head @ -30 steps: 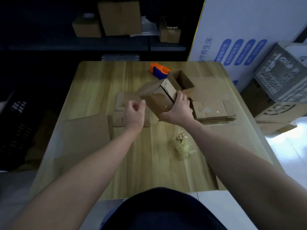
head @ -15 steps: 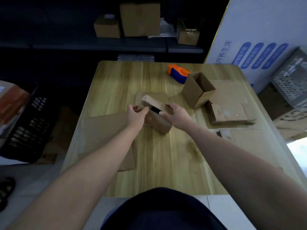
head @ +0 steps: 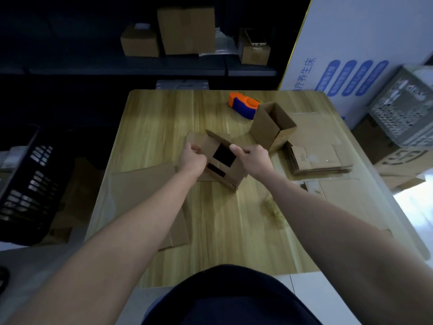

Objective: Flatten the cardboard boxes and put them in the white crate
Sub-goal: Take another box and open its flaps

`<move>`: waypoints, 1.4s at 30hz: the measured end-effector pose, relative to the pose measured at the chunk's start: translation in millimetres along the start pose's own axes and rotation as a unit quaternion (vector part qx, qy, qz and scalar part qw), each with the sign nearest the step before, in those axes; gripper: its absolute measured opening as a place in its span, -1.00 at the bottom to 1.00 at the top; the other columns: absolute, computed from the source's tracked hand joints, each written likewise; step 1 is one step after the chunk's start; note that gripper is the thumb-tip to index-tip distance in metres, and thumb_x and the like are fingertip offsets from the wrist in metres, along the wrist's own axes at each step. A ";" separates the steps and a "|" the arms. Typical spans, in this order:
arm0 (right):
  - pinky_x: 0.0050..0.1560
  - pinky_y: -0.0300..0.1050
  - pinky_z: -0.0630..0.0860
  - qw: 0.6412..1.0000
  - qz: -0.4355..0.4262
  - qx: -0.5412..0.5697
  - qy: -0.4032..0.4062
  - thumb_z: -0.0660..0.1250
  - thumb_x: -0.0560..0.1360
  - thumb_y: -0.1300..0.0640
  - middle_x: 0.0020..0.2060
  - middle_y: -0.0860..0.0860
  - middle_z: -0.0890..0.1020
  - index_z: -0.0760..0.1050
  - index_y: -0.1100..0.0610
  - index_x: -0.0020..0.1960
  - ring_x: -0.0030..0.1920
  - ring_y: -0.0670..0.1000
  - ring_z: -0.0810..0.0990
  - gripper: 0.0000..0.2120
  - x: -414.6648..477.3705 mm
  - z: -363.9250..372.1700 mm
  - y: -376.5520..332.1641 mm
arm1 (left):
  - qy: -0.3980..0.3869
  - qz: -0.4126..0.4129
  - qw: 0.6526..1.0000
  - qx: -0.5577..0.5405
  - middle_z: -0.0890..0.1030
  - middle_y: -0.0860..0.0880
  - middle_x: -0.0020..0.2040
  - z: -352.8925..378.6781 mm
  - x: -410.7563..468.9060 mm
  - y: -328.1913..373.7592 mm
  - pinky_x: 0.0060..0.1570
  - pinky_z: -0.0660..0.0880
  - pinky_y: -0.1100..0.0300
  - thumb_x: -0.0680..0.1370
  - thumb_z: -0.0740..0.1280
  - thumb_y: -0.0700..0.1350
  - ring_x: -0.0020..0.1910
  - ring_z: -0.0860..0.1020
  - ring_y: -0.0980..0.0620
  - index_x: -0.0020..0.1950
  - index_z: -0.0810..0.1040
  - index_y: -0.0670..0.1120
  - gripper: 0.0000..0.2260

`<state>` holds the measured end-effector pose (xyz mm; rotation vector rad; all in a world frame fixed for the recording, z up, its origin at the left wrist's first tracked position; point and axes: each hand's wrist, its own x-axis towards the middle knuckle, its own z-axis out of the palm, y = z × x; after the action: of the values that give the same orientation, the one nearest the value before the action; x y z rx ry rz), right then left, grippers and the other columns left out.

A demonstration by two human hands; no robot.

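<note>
I'm mid-flatten on the small cardboard box (head: 220, 166), which sits between my two hands just above the surface (head: 164, 118). My left hand (head: 191, 158) has its fingers curled over the box's left edge, and my right hand (head: 254, 160) grips the right side with the thumb hooked at the top flap. The box is only partly collapsed and I can see dark openings in its face. As I judge it, the next move is to push the two sides toward each other so the walls fold flat. Then I carry it far out to the right of my right hand, where the white crate (head: 403, 113) rests tilted on a carton off the surface. I cannot tell what that crate holds from here. Just beyond my right hand an upright box (head: 271, 127) stands open and looks empty inside. To the right of that hand lies a stack of flattened boxes (head: 318, 158), not yet crated. Well left of my left hand is a black crate (head: 25, 184), its contents too dark to read.
</note>
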<state>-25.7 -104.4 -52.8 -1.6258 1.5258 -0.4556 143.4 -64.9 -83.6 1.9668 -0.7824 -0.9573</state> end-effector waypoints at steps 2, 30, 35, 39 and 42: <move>-0.41 -0.20 0.50 1.000 0.002 0.002 0.001 0.29 0.44 -0.30 -0.30 0.03 0.64 0.58 0.04 -0.17 -0.29 0.01 0.64 -0.60 -0.3 -0.4 0.9 | -0.003 0.017 0.996 0.088 0.52 -0.04 0.13 -1.9 3.7 4.1 -0.01 0.51 0.13 0.50 0.28 -0.29 0.02 0.50 -0.01 0.21 0.41 -0.06 -0.69; -0.33 -0.21 0.52 0.975 0.150 0.161 0.029 0.32 0.47 0.20 -0.07 0.05 0.56 0.38 0.14 0.29 -0.14 0.00 0.59 -0.60 -9.7 -7.2 5.8 | 0.041 0.052 0.992 -0.109 0.49 -0.06 0.31 15.2 -5.0 5.4 0.11 0.27 0.26 0.63 0.16 -0.01 0.30 0.43 -0.02 0.37 0.43 -0.11 -0.65; 0.23 -0.07 0.47 0.988 0.076 0.115 -0.068 0.15 0.48 0.43 0.06 0.02 0.62 0.63 0.13 0.10 0.16 -0.02 0.51 -0.61 -16.5 -14.1 -1.9 | -0.039 -0.034 0.962 -0.268 0.57 -0.06 0.21 16.9 4.4 7.8 0.21 0.48 -0.08 0.57 0.22 0.15 0.18 0.53 -0.09 0.31 0.48 -0.02 -0.61; 0.25 -0.01 0.49 0.981 0.086 0.112 -0.137 0.14 0.48 0.47 0.18 0.04 0.58 0.59 0.16 0.17 0.22 0.00 0.51 -0.59 -20.4 -5.9 -6.1 | -0.075 -0.078 0.972 -0.206 0.49 -0.10 0.31 28.1 -0.5 2.4 0.19 0.47 -0.15 0.41 0.43 0.12 0.22 0.50 -0.15 0.44 0.29 -0.04 -0.33; 0.24 -0.07 0.47 0.979 0.101 0.128 -0.124 0.20 0.51 0.38 0.21 0.06 0.56 0.53 0.15 0.24 0.21 -0.01 0.51 -0.64 -19.6 -7.1 3.7 | -0.033 -0.084 0.980 -0.179 0.47 -0.12 0.34 29.2 5.7 -6.7 0.22 0.45 -0.08 0.47 0.41 -0.07 0.24 0.49 -0.13 0.47 0.25 -0.12 -0.38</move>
<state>-37.2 -87.9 -46.1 -1.2639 1.3655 -0.3089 123.2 -77.3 -102.9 1.7094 -0.4454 -1.1795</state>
